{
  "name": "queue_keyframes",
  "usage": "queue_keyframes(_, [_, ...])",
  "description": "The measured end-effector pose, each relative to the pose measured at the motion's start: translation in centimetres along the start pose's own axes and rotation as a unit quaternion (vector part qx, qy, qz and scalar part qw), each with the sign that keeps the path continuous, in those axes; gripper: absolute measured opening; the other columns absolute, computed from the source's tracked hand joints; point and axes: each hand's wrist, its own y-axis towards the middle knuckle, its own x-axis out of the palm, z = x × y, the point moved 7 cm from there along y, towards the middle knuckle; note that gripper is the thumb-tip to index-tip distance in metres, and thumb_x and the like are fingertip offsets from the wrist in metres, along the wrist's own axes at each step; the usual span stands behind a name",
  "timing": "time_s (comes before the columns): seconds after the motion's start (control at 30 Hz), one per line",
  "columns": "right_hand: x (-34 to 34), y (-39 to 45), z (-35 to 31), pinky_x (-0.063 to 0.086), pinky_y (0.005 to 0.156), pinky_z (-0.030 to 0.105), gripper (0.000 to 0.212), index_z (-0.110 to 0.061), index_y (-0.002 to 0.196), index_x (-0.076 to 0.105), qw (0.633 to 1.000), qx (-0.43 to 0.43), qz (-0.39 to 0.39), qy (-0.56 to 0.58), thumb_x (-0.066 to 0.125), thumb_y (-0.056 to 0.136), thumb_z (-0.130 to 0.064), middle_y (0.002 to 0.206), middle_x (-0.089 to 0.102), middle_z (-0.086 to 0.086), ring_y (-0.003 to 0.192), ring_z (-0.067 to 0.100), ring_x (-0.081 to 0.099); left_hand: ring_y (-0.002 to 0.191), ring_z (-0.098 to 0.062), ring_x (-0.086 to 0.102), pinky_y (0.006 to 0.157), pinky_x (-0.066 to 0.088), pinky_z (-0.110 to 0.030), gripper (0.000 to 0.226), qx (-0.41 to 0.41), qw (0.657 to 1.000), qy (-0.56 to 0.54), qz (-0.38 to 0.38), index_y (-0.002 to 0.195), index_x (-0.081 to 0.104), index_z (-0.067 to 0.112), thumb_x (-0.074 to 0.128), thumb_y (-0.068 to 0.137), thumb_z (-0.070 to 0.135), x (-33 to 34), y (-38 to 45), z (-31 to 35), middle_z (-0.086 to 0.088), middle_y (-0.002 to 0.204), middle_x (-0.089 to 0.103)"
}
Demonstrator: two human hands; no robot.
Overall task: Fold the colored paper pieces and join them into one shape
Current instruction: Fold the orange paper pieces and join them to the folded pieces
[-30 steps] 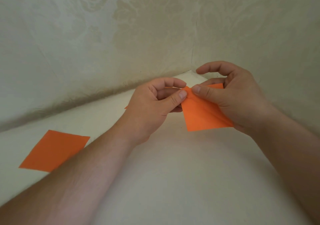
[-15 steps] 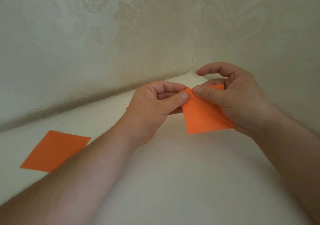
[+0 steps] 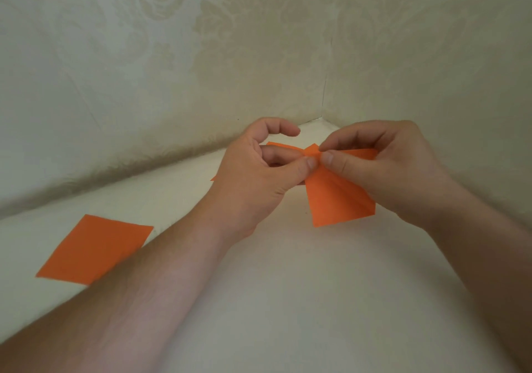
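- Orange paper piece [image 3: 334, 200]: held up off the bench [image 3: 288, 300], in front of the corner where the two patterned walls [image 3: 172, 70] meet. Creases run along its length, so folding has begun. Its final form is not yet visible.
- Left hand [image 3: 253, 177]: grip clamped on the paper's upper corner, thumb against finger. More orange shows behind and below this hand; whether it belongs to the same sheet or a second one, I cannot tell.
- Right hand [image 3: 383, 168]: grip likewise pinched on the same corner, thumb tip just beside the left thumb.
- Flat orange sheet [image 3: 95, 250]: lies unfolded on the bench, well to the left of the held piece, untouched.
- Assessment: task at an early stage. One piece is part-folded; at least one sheet remains unfolded; no joined shape is evident.
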Motion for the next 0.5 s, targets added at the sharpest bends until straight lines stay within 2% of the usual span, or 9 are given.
queue_keyframes(0.1, [0.2,-0.1,-0.2,0.058,0.072,0.038,0.011,-0.029,0.081,0.081,0.999,-0.011,-0.005,-0.031,0.081,0.085,-0.019,0.083,0.078,-0.003,0.077,0.014,0.070,0.079,-0.022,0.074,0.086,0.060,-0.036,0.043,-0.005,1.000,0.017,0.000,0.117,0.056,0.017,0.081,0.084,0.003,0.0,0.0,-0.2,-0.009,0.082,0.079])
queue_keyframes(0.17, [0.2,0.0,-0.2,0.058,0.071,0.040,0.013,-0.032,0.081,0.081,0.999,-0.018,-0.009,-0.041,0.081,0.085,-0.019,0.080,0.078,-0.003,0.075,0.018,0.071,0.078,-0.020,0.073,0.088,0.058,-0.038,0.044,-0.005,1.000,0.027,0.001,0.117,0.057,0.019,0.081,0.084,0.003,-0.1,0.1,-0.2,-0.008,0.083,0.079])
queue_keyframes(0.3, [0.1,0.1,-0.3,0.054,0.063,0.025,0.016,-0.031,0.078,0.082,0.998,-0.019,-0.023,-0.054,0.081,0.085,-0.017,0.074,0.077,-0.005,0.067,0.007,0.067,0.077,-0.017,0.071,0.084,0.057,-0.031,0.046,-0.009,0.999,0.044,0.002,0.117,0.059,0.022,0.081,0.083,0.000,-0.1,0.0,-0.3,-0.008,0.083,0.079])
queue_keyframes(0.37, [0.0,0.0,-0.4,0.052,0.062,0.024,0.015,-0.033,0.077,0.081,0.996,-0.029,-0.024,-0.086,0.081,0.084,-0.020,0.074,0.076,-0.007,0.067,0.008,0.066,0.078,-0.017,0.072,0.085,0.057,-0.030,0.046,-0.013,0.999,0.048,0.003,0.118,0.059,0.022,0.080,0.083,0.001,-0.1,0.1,-0.5,-0.008,0.083,0.079])
queue_keyframes(0.5, [-0.2,-0.2,-0.6,0.050,0.059,0.021,0.008,-0.032,0.074,0.078,0.987,-0.041,-0.002,-0.156,0.078,0.081,-0.028,0.074,0.073,-0.014,0.068,0.008,0.065,0.080,-0.024,0.076,0.090,0.061,-0.040,0.035,-0.034,0.999,0.034,0.008,0.113,0.065,0.016,0.079,0.085,0.000,0.0,0.3,-1.1,-0.011,0.084,0.079])
